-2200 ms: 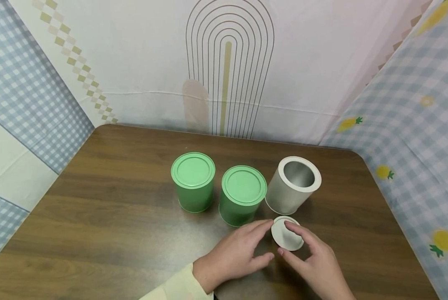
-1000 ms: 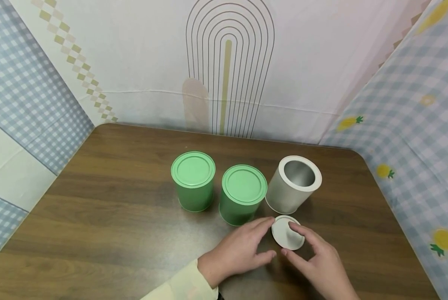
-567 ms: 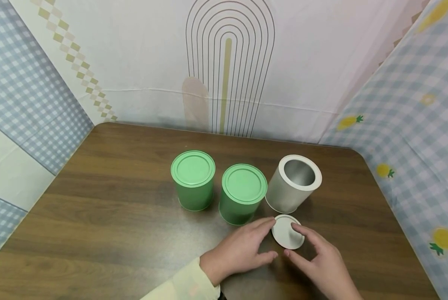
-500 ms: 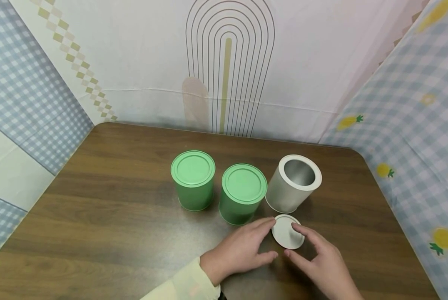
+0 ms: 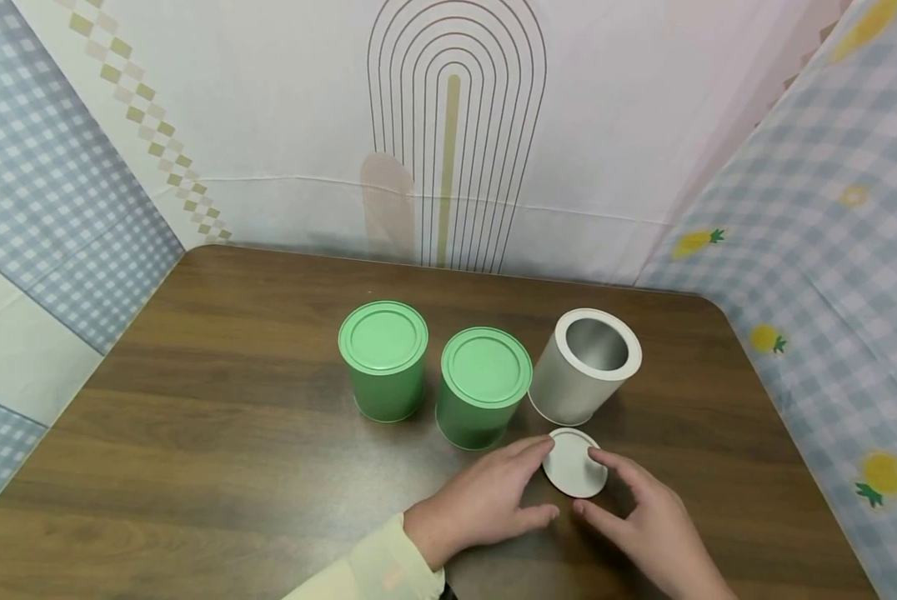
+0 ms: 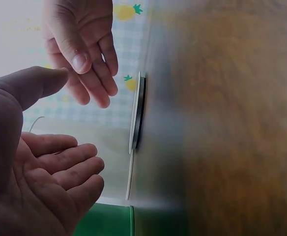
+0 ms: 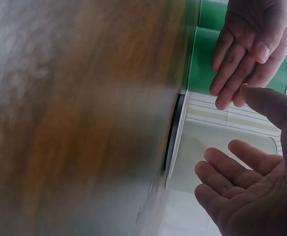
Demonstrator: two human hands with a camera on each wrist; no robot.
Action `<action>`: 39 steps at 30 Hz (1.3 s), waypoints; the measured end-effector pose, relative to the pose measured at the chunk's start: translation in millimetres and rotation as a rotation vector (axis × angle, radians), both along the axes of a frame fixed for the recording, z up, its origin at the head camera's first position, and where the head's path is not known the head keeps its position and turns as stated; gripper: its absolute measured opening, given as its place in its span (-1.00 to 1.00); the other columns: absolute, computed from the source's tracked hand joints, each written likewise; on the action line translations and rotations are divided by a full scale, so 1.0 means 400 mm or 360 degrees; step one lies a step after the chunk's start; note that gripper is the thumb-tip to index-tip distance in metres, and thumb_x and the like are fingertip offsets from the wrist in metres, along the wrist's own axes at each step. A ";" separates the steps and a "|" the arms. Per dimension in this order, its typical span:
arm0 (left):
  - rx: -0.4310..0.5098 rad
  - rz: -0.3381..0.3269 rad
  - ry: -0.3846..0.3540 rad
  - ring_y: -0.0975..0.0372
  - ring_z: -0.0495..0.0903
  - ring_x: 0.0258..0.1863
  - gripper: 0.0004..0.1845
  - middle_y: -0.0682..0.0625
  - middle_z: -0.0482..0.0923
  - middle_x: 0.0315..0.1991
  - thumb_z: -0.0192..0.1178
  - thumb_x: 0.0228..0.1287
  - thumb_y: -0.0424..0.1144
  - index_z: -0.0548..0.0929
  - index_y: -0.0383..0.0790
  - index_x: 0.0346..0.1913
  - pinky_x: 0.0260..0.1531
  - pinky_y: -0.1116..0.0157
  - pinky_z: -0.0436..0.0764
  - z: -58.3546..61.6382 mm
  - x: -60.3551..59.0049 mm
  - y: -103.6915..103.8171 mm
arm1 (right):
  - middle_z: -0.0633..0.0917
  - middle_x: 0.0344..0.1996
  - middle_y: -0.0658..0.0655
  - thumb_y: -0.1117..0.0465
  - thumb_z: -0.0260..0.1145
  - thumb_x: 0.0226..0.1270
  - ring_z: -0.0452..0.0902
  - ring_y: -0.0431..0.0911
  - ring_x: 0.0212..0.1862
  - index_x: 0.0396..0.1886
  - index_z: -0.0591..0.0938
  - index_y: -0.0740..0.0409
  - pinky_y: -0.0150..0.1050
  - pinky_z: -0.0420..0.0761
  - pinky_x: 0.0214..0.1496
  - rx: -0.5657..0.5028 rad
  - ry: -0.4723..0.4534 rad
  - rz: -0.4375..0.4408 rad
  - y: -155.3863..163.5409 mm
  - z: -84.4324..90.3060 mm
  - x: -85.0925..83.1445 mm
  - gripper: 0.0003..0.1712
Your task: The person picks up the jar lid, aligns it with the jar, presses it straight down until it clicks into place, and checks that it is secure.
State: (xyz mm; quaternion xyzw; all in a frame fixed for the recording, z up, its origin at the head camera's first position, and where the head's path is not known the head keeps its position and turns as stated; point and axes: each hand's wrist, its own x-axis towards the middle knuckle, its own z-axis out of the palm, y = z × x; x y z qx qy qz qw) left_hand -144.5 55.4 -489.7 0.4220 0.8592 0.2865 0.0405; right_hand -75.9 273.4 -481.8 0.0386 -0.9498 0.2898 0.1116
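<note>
The left hand (image 5: 486, 504), fingers parted and empty, hovers at 8 o'clock of the lid (image 5: 568, 468), which lies unheld at the white can's (image 5: 567, 390) 6 o'clock as the right hand (image 5: 654, 518), likewise parted and empty, eases outward toward 4 o'clock.

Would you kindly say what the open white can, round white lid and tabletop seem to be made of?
Open white can: probably painted metal, satin outside, silvery grey inside. Round white lid: likely painted metal, given its thin rim, though possibly plastic. Tabletop: wood or wood-look laminate, softly glossy, with brown grain streaks.
</note>
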 end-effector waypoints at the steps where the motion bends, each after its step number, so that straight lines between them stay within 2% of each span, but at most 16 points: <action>1: -0.0002 0.0000 -0.0011 0.22 0.34 0.42 -0.24 -0.10 0.36 0.43 0.29 0.34 0.01 0.33 -0.33 0.47 0.36 0.33 0.36 0.000 -0.001 0.001 | 0.70 0.10 0.22 0.11 0.65 0.01 0.61 0.18 0.15 0.20 0.63 0.12 0.23 0.56 0.10 0.0000 -0.0009 -0.0001 0.001 0.000 0.000 -0.30; 10: -0.0029 0.0004 -0.0055 0.19 0.34 0.42 -0.22 -0.14 0.35 0.44 0.29 0.34 0.01 0.32 -0.35 0.47 0.37 0.32 0.35 0.001 -0.005 0.005 | 0.66 0.14 0.28 0.04 0.62 0.06 0.57 0.24 0.19 0.25 0.59 0.12 0.27 0.53 0.14 -0.0016 -0.0135 0.0014 0.007 0.003 -0.005 -0.26; 20: -0.0070 0.0004 -0.0059 0.19 0.33 0.43 -0.21 -0.15 0.35 0.44 0.29 0.33 0.02 0.31 -0.37 0.46 0.37 0.32 0.34 -0.002 -0.010 0.009 | 0.67 0.13 0.27 0.04 0.63 0.04 0.58 0.21 0.18 0.24 0.60 0.14 0.24 0.53 0.14 0.0001 -0.0137 0.0017 0.009 0.002 -0.008 -0.26; 39: -0.0108 0.0007 -0.0165 0.17 0.36 0.40 -0.17 -0.16 0.37 0.42 0.32 0.29 0.03 0.30 -0.36 0.47 0.35 0.31 0.38 -0.009 -0.012 0.018 | 0.64 0.16 0.31 0.03 0.62 0.06 0.55 0.25 0.21 0.26 0.57 0.16 0.26 0.52 0.16 -0.0014 -0.0196 0.0013 0.015 0.004 -0.012 -0.23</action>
